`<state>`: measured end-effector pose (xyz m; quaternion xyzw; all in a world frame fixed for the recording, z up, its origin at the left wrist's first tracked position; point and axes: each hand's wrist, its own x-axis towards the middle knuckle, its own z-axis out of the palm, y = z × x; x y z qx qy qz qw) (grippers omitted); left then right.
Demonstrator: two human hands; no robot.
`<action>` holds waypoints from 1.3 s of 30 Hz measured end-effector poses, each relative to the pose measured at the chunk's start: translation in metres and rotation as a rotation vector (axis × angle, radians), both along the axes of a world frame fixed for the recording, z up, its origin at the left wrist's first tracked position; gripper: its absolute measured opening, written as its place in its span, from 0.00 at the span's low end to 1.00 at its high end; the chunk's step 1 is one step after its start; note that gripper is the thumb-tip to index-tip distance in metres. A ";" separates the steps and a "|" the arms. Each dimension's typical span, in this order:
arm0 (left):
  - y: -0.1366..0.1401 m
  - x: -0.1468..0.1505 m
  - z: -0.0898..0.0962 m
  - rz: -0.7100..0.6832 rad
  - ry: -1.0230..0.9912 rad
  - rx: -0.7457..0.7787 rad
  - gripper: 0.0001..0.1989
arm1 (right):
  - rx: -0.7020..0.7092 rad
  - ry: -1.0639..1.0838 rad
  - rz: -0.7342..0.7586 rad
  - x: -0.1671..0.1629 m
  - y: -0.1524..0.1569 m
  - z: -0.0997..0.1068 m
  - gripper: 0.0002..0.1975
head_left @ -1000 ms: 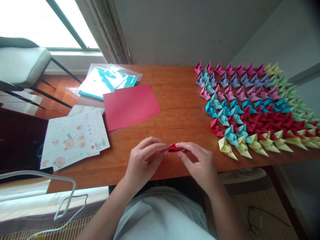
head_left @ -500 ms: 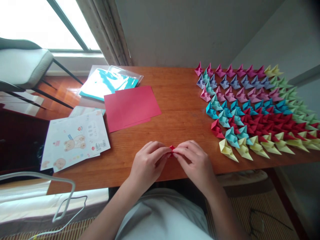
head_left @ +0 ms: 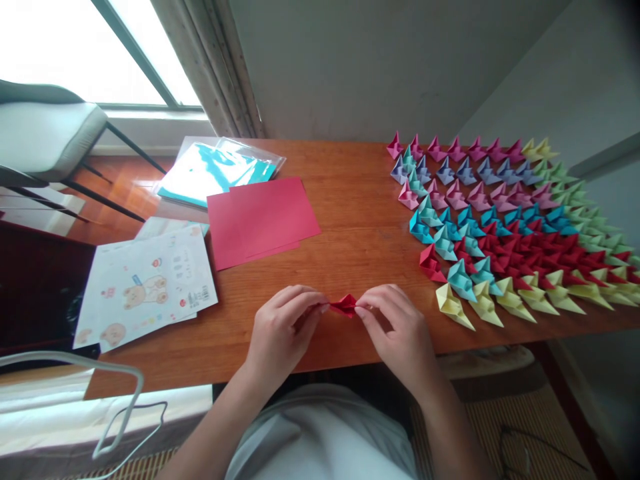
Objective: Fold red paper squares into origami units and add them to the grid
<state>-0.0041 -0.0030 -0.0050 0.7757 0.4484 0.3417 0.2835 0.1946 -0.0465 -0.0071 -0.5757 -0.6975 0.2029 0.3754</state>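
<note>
Between my two hands is a small folded red paper boat (head_left: 344, 305), held just above the near part of the wooden table (head_left: 350, 253). My left hand (head_left: 285, 330) pinches its left tip between thumb and fingers. At the opposite tip, my right hand (head_left: 397, 327) pinches in the same way. The middle of the boat shows between the fingertips; both its ends are covered by them. Off to the right stand rows of finished paper boats, among them a red boat (head_left: 431, 264) and a pale yellow boat (head_left: 453, 305).
Red paper sheets (head_left: 263, 220) lie left of centre. Behind them is a clear plastic packet of turquoise paper (head_left: 215, 168). A white cover with a bear print (head_left: 150, 287) lies at the table's left edge. A chair (head_left: 50, 130) stands by the window, and a white tube (head_left: 120, 373) curves at lower left.
My hands have drawn apart, the left one moving slightly left. More of the red paper boat now shows between them, stretched wider. The view has shifted a little.
</note>
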 end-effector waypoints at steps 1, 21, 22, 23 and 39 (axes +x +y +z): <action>0.000 -0.001 0.000 0.002 -0.016 -0.013 0.04 | -0.005 0.016 -0.004 0.001 0.000 0.001 0.05; 0.001 -0.025 -0.002 0.097 -0.193 -0.194 0.02 | -0.013 0.187 -0.076 0.012 -0.006 0.002 0.05; 0.002 -0.024 -0.001 0.084 -0.168 -0.180 0.03 | -0.014 0.171 -0.063 0.011 -0.006 0.002 0.05; 0.002 -0.023 0.000 0.069 -0.140 -0.162 0.03 | -0.011 0.151 -0.047 0.011 -0.006 0.003 0.05; 0.000 -0.017 -0.004 -0.003 0.003 -0.072 0.05 | 0.031 -0.022 -0.014 0.007 -0.008 -0.001 0.06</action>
